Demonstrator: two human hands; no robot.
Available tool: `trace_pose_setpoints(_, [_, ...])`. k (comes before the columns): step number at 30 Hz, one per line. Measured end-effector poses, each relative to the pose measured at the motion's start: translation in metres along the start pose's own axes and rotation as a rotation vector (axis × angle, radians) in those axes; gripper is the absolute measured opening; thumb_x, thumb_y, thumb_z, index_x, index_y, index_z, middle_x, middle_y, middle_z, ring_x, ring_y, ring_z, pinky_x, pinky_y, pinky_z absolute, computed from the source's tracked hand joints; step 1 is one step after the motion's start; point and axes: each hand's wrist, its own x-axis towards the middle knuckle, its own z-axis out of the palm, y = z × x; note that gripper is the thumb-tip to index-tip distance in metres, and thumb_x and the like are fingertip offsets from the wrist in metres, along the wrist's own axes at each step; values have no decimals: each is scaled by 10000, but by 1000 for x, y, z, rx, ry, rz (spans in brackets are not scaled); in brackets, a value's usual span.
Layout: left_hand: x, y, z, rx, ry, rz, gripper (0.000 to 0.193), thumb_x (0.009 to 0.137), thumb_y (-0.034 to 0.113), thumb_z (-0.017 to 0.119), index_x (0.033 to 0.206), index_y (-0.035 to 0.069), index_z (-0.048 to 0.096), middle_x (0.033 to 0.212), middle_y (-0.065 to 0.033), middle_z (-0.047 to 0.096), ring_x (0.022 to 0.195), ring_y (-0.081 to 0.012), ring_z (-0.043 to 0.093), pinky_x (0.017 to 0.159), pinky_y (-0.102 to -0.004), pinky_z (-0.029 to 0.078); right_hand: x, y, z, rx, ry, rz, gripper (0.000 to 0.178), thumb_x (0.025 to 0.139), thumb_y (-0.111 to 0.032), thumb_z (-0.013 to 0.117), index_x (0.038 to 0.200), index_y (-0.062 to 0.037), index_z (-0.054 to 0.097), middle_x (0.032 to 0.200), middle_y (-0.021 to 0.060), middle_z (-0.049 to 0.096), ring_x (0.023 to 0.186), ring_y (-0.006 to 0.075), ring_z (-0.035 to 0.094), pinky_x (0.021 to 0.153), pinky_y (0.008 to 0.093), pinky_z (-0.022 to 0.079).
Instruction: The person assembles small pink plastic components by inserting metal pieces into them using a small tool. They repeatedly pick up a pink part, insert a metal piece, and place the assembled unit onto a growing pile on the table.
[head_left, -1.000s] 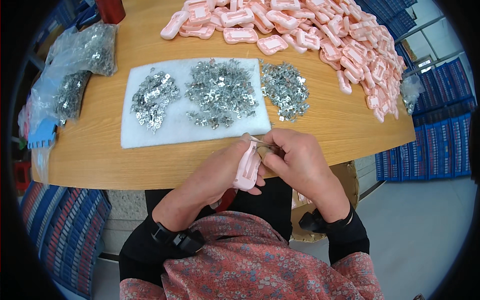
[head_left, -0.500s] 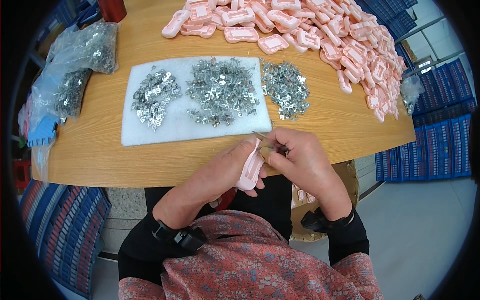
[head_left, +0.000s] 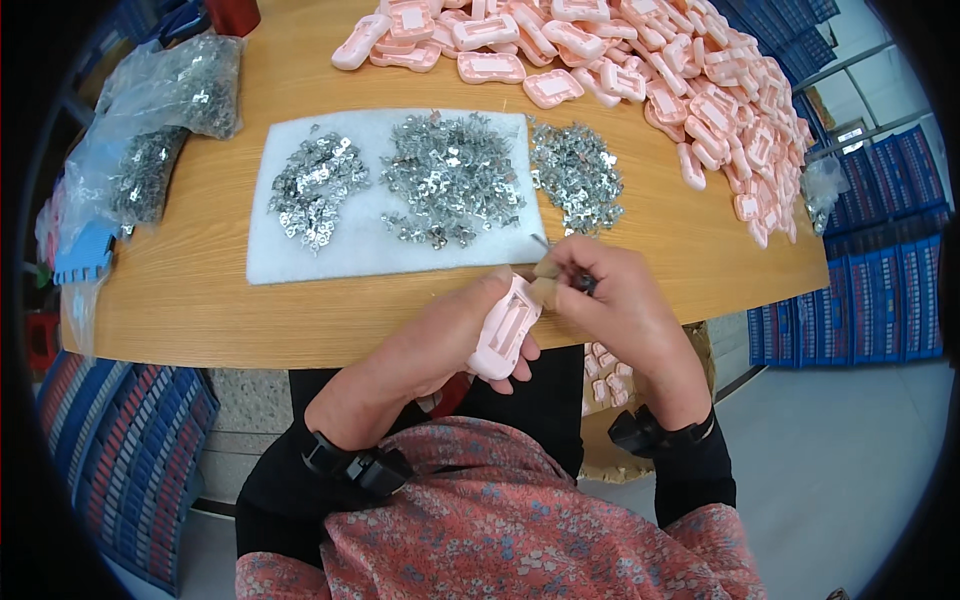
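My left hand (head_left: 440, 335) is closed round a pink plastic casing (head_left: 504, 328), its recessed inner side facing up and its long slot showing. The casing is tilted, just off the table's near edge. Right beside its upper end, my right hand (head_left: 605, 290) pinches a thin dark metal tool (head_left: 541, 241); most of the tool is hidden by the fingers. Tan covers wrap the tips of my right thumb and forefinger. Whether a small metal part is in that pinch is too small to tell. Beyond my hands, small silvery metal clips (head_left: 455, 175) are heaped on a white foam sheet (head_left: 360, 262).
More clips (head_left: 577, 180) lie right of the foam. A large pile of pink casings (head_left: 700, 100) covers the far right. Clear bags of metal parts (head_left: 150, 130) sit at the left, near a red container (head_left: 232, 15). Below the table, a cardboard box (head_left: 608, 430) holds pink pieces.
My right hand has drawn slightly away from the casing to the right, and the tool's tip has swung off it. The casing has turned so that more of its inner side shows.
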Motion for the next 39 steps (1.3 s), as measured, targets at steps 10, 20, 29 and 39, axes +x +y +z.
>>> trace_pose_setpoints(10, [-6, 4, -4, -100, -126, 131, 564, 1076, 454, 213, 1454, 64, 364, 910, -130, 658, 748, -209, 680, 607, -330, 584, -3, 14, 20, 444, -55, 27, 236, 949, -180, 667, 1106, -7, 631, 859, -26, 610, 753, 30, 542, 632, 185, 437])
trace_pose_setpoints(20, [-15, 13, 0, 552, 107, 348, 441, 1014, 112, 439, 1445, 25, 417, 976, -96, 660, 875, -105, 633, 769, -262, 522, -3, 26, 14, 630, -148, 187, 235, 958, -197, 660, 1098, -11, 622, 802, -49, 575, 658, 7, 491, 576, 167, 415])
trace_pose_setpoints(29, [-15, 11, -1, 680, 193, 543, 382, 995, 104, 458, 1362, 1, 483, 946, -85, 623, 737, -176, 600, 687, -330, 513, -9, 16, 17, 817, -102, 176, 242, 972, -159, 633, 1143, 12, 614, 817, -42, 569, 669, 13, 495, 560, 182, 396])
trace_pose_setpoints(39, [-26, 16, -15, -381, -66, 311, 420, 1053, 351, 448, 1358, 63, 439, 838, -56, 546, 666, -147, 522, 585, -290, 413, -12, -2, 44, 79, 273, -405, 355, 848, -20, 618, 1202, -41, 635, 866, 119, 620, 751, 267, 626, 689, 338, 511])
